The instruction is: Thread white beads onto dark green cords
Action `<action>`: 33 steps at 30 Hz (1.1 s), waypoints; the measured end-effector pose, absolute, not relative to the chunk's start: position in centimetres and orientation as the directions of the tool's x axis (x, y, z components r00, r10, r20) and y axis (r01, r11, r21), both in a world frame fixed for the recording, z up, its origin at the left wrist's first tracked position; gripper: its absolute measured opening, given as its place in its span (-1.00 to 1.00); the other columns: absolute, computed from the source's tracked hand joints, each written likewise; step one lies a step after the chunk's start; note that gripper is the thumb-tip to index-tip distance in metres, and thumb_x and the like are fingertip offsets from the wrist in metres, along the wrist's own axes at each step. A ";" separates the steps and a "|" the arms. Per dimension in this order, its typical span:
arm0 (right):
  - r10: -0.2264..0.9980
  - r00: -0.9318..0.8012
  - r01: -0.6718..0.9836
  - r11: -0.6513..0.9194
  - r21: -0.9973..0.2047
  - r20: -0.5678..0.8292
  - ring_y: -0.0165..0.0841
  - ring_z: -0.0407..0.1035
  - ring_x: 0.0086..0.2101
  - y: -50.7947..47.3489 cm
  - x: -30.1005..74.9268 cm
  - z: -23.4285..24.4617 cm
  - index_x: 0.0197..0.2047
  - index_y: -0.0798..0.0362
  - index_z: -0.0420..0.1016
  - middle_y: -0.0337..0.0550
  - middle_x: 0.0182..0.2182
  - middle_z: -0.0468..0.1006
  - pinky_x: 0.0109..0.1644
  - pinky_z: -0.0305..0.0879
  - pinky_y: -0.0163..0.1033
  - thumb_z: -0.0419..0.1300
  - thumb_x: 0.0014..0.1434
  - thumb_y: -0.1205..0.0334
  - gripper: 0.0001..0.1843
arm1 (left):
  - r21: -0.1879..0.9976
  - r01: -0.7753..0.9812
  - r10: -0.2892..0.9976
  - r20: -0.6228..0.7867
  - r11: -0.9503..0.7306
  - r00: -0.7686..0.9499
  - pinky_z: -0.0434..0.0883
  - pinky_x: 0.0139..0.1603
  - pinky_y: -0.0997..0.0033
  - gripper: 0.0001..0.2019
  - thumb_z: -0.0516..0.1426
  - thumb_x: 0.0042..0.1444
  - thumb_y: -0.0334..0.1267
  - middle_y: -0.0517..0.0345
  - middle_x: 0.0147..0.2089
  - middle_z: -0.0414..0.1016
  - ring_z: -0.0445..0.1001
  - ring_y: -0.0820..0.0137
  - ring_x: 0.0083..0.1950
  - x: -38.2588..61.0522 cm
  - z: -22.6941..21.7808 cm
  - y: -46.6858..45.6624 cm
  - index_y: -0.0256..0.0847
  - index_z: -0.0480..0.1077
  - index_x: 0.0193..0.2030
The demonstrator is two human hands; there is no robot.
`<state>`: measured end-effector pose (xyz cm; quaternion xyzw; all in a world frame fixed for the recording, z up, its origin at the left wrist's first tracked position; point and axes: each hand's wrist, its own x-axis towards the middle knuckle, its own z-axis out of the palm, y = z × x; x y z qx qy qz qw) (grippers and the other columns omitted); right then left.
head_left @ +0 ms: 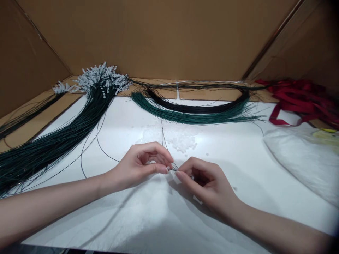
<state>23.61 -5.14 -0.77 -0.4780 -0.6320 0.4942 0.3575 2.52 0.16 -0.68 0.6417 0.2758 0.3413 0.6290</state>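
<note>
My left hand pinches a thin dark wire between thumb and fingertips, with a small white bead right at the tips. Just to its right, my right hand has thumb and forefinger closed on the same wire; its other fingers curl in. Strands of wire run up from between the hands and out to the left behind my left wrist. Beyond the fingertips, a loose spread of small white translucent beads lies on the white board.
At left lies a thick bundle of dark green wires tipped with white beads. Behind the loose beads curve green and black wire bundles. Red ribbon and a clear plastic bag sit right. Cardboard walls enclose the back.
</note>
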 end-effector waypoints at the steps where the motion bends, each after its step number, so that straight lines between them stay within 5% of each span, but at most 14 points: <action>1: 0.957 -0.288 0.253 0.057 -0.966 -0.019 -0.49 0.15 -0.54 -5.1 23.6 -0.8 -0.42 0.10 0.44 -0.29 -0.56 0.33 -0.48 0.05 -0.33 0.19 0.24 0.20 -0.78 | 0.996 -0.074 0.785 0.090 -0.056 0.612 0.48 -0.14 0.61 -0.88 0.27 0.11 -0.45 0.18 -0.26 0.57 0.55 0.52 -0.21 2.5 -0.6 0.2 -0.23 0.51 -0.20; 33: 0.956 -0.292 0.287 0.068 -0.955 -0.020 -0.49 0.14 -0.56 -5.1 23.5 -0.7 -0.46 0.10 0.44 -0.29 -0.60 0.30 -0.51 0.05 -0.35 0.19 0.16 0.28 -0.83 | 0.977 0.017 0.762 0.155 -0.213 0.629 0.47 -0.23 0.44 -0.94 0.23 0.15 -0.42 0.05 -0.29 0.57 0.53 0.39 -0.23 2.5 -0.4 0.1 -0.26 0.55 -0.34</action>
